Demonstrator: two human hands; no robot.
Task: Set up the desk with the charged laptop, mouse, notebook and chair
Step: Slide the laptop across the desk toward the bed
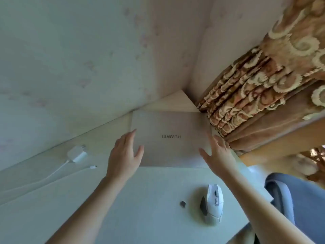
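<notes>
A closed silver laptop lies flat on the pale desk, near the far corner by the wall. My left hand hovers over its left front corner with fingers spread. My right hand is open at the laptop's right front edge; I cannot tell whether either hand touches the lid. A white mouse with dark side panels rests on the desk near the right edge. A small dark USB dongle lies just left of it. A white charger brick with its cable sits at the left.
A patterned brown curtain hangs right of the laptop, touching the desk's far corner. A grey-blue chair is off the desk's right edge. The wall runs along the desk's far left side. The cable's loose plug lies left of my left hand.
</notes>
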